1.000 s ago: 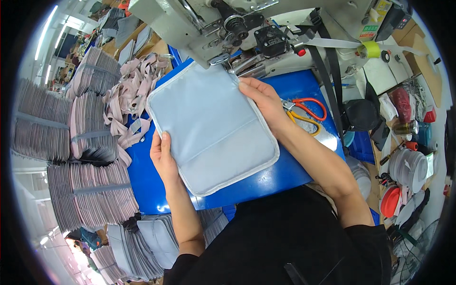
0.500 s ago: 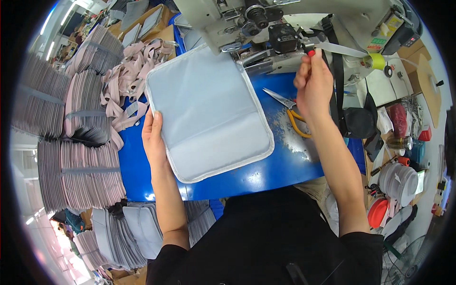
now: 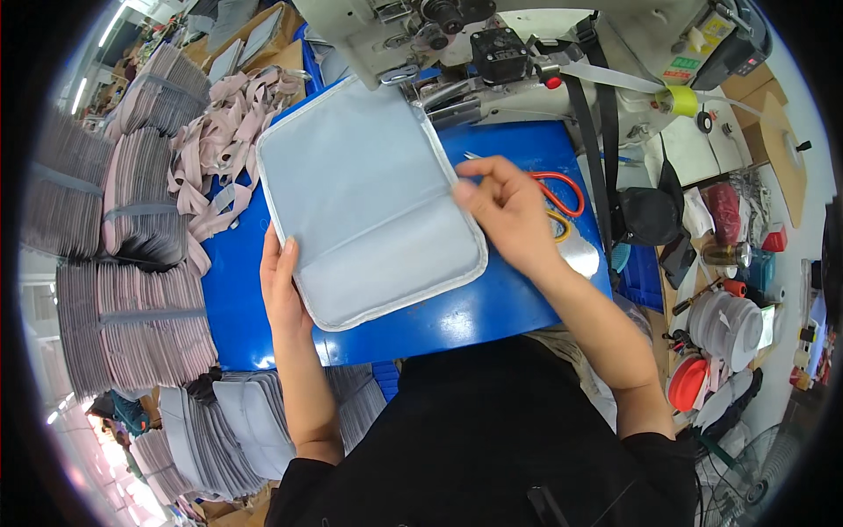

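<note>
A light grey, rounded-corner fabric panel (image 3: 351, 176) with a pale bound edge lies tilted over the blue table. My left hand (image 3: 285, 285) grips its left edge, thumb on top and fingers underneath. My right hand (image 3: 511, 211) is at the panel's right edge, fingers bent and apart from the thumb; whether it touches the edge is unclear. The panel's far end reaches the sewing machine (image 3: 386, 44), by the needle area. Partly covered by my right hand are scissors with a red handle loop (image 3: 575, 195) and a yellow handle loop (image 3: 560, 227).
Bundled stacks of grey-pink panels (image 3: 145, 329) rise on the left, beside a heap of pale pink strips (image 3: 224, 132). More grey panels (image 3: 250, 413) stand below the blue table (image 3: 457, 325). A yellow tape roll (image 3: 678, 101) and black straps (image 3: 606, 132) hang at right.
My right hand has come down from the machine's red-tipped knob to the panel's right edge. The red scissor loop now shows. My left hand keeps its hold.
</note>
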`<action>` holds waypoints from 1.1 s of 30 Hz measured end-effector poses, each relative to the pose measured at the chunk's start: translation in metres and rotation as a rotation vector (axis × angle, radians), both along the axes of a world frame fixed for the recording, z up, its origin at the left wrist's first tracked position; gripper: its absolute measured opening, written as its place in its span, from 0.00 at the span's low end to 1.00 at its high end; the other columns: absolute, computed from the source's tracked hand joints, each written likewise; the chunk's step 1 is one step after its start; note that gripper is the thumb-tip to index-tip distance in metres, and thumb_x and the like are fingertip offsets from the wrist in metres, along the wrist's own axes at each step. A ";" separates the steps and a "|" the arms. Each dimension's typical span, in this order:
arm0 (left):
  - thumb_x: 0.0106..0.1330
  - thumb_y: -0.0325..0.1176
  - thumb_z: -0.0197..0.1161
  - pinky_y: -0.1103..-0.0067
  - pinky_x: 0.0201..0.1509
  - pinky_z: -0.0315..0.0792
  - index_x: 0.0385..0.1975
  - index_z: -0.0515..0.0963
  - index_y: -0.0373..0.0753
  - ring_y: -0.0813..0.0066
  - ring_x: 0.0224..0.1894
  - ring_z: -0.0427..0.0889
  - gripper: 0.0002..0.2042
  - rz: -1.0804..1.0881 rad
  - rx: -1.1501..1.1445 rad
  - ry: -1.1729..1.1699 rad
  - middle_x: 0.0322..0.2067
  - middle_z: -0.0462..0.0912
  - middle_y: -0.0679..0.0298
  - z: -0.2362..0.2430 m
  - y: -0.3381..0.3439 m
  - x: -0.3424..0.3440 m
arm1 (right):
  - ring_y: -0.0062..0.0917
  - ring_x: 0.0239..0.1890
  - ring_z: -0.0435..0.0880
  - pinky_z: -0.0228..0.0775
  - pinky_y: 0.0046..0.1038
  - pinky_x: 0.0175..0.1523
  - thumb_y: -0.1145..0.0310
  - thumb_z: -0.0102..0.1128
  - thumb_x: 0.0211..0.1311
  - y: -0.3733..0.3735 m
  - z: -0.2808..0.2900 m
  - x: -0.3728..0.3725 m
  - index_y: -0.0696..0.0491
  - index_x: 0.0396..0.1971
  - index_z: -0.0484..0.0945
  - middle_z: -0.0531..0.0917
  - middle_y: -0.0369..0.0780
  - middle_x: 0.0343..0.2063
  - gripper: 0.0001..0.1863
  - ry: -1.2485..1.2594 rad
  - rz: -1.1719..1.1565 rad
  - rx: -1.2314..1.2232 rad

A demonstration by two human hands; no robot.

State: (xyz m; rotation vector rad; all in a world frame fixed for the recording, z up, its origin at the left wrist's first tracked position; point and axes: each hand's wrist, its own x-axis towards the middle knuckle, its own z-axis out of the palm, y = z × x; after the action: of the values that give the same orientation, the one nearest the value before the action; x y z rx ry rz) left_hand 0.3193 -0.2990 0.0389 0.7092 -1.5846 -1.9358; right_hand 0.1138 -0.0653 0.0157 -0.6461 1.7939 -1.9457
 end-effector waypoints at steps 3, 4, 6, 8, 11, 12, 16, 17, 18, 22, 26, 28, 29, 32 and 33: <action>0.77 0.34 0.59 0.73 0.65 0.75 0.72 0.65 0.31 0.68 0.61 0.81 0.27 0.002 -0.067 -0.060 0.62 0.78 0.54 -0.001 0.008 0.007 | 0.08 0.23 0.65 0.58 0.18 0.29 0.64 0.71 0.70 0.001 0.006 0.008 0.61 0.52 0.80 0.71 0.26 0.19 0.19 -0.015 0.090 0.012; 0.77 0.34 0.59 0.73 0.65 0.75 0.72 0.65 0.32 0.69 0.61 0.81 0.27 0.013 -0.089 -0.078 0.61 0.79 0.55 0.000 0.012 0.008 | 0.08 0.23 0.65 0.58 0.18 0.29 0.64 0.70 0.71 0.001 0.007 0.008 0.62 0.53 0.80 0.70 0.26 0.19 0.19 -0.014 0.099 0.009; 0.76 0.32 0.62 0.73 0.64 0.75 0.72 0.65 0.32 0.70 0.59 0.81 0.27 0.031 -0.123 -0.090 0.60 0.80 0.56 0.002 0.016 0.009 | 0.08 0.24 0.66 0.59 0.18 0.29 0.65 0.68 0.72 0.002 0.004 0.007 0.62 0.56 0.79 0.72 0.26 0.20 0.19 -0.024 0.123 -0.019; 0.75 0.31 0.63 0.74 0.63 0.75 0.72 0.65 0.32 0.71 0.58 0.82 0.28 0.055 -0.151 -0.088 0.59 0.81 0.56 0.002 0.016 0.009 | 0.07 0.24 0.69 0.61 0.17 0.30 0.66 0.65 0.74 0.003 -0.007 0.008 0.62 0.59 0.79 0.75 0.26 0.22 0.20 -0.046 0.159 -0.070; 0.73 0.30 0.66 0.75 0.63 0.75 0.73 0.65 0.31 0.71 0.57 0.83 0.30 0.095 -0.164 -0.061 0.59 0.82 0.55 0.001 0.013 0.009 | 0.10 0.31 0.81 0.73 0.16 0.37 0.68 0.62 0.76 -0.003 -0.012 0.017 0.62 0.63 0.75 0.85 0.32 0.32 0.21 -0.473 0.222 -0.349; 0.72 0.30 0.67 0.75 0.63 0.75 0.73 0.65 0.30 0.71 0.58 0.83 0.31 0.105 -0.152 -0.051 0.60 0.81 0.55 0.004 0.012 0.006 | 0.13 0.35 0.83 0.75 0.18 0.42 0.68 0.61 0.76 -0.006 -0.011 0.017 0.62 0.64 0.74 0.86 0.34 0.36 0.22 -0.521 0.213 -0.406; 0.71 0.29 0.68 0.75 0.64 0.75 0.73 0.65 0.29 0.71 0.59 0.82 0.32 0.120 -0.156 -0.048 0.61 0.81 0.54 0.013 -0.004 -0.010 | 0.21 0.49 0.87 0.81 0.24 0.56 0.69 0.59 0.76 -0.025 -0.009 0.010 0.65 0.66 0.71 0.87 0.42 0.51 0.24 -0.615 0.224 -0.564; 0.71 0.29 0.68 0.75 0.64 0.75 0.73 0.66 0.29 0.71 0.59 0.82 0.31 0.119 -0.151 -0.030 0.61 0.81 0.54 0.014 -0.010 -0.013 | 0.22 0.52 0.87 0.81 0.25 0.59 0.69 0.59 0.76 -0.030 -0.010 0.007 0.65 0.66 0.70 0.86 0.44 0.53 0.24 -0.615 0.232 -0.591; 0.71 0.29 0.68 0.74 0.64 0.75 0.72 0.66 0.29 0.71 0.59 0.82 0.31 0.116 -0.146 -0.012 0.61 0.81 0.54 0.013 -0.015 -0.017 | 0.22 0.53 0.87 0.80 0.26 0.60 0.69 0.59 0.76 -0.035 -0.011 0.003 0.65 0.66 0.70 0.86 0.44 0.54 0.25 -0.609 0.244 -0.589; 0.71 0.30 0.68 0.75 0.64 0.75 0.71 0.68 0.29 0.72 0.58 0.83 0.30 0.123 -0.197 -0.028 0.60 0.82 0.54 0.023 -0.035 -0.039 | 0.19 0.46 0.86 0.80 0.23 0.51 0.67 0.61 0.75 -0.057 -0.001 -0.012 0.64 0.63 0.73 0.86 0.41 0.48 0.23 -0.596 0.192 -0.554; 0.71 0.33 0.69 0.76 0.60 0.77 0.70 0.71 0.32 0.72 0.55 0.84 0.29 0.083 -0.220 -0.010 0.58 0.83 0.56 0.027 -0.052 -0.063 | 0.11 0.26 0.76 0.68 0.16 0.30 0.64 0.64 0.74 -0.048 -0.004 -0.043 0.58 0.60 0.77 0.82 0.30 0.31 0.20 -0.467 0.205 -0.295; 0.70 0.31 0.70 0.76 0.58 0.79 0.69 0.70 0.29 0.72 0.55 0.84 0.29 0.041 -0.182 0.059 0.57 0.83 0.54 0.027 -0.063 -0.066 | 0.08 0.21 0.64 0.55 0.15 0.25 0.63 0.65 0.74 -0.019 0.020 -0.042 0.52 0.54 0.82 0.73 0.24 0.23 0.14 -0.161 0.082 -0.195; 0.70 0.32 0.70 0.76 0.57 0.79 0.69 0.70 0.30 0.72 0.54 0.85 0.29 0.034 -0.173 0.075 0.57 0.83 0.54 0.027 -0.064 -0.068 | 0.07 0.23 0.66 0.57 0.14 0.28 0.64 0.65 0.74 0.007 0.047 -0.049 0.50 0.53 0.83 0.72 0.23 0.23 0.13 0.138 -0.045 -0.077; 0.70 0.32 0.71 0.75 0.56 0.80 0.69 0.70 0.30 0.71 0.53 0.85 0.30 0.052 -0.153 0.097 0.56 0.84 0.53 0.026 -0.066 -0.065 | 0.16 0.42 0.82 0.75 0.21 0.47 0.70 0.63 0.74 0.089 0.116 -0.111 0.54 0.53 0.83 0.87 0.37 0.47 0.11 0.741 -0.632 -0.130; 0.70 0.32 0.71 0.75 0.56 0.80 0.69 0.70 0.30 0.71 0.53 0.85 0.30 0.078 -0.151 0.089 0.56 0.84 0.53 0.025 -0.067 -0.062 | 0.20 0.48 0.83 0.76 0.24 0.53 0.68 0.63 0.75 0.112 0.147 -0.139 0.56 0.52 0.84 0.87 0.39 0.50 0.12 1.010 -0.810 -0.059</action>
State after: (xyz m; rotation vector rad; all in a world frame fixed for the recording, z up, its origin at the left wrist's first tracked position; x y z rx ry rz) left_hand 0.2569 -0.3661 0.0642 0.6057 -1.6043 -1.7465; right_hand -0.0252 0.0465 0.1626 -1.2046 2.9626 -2.3721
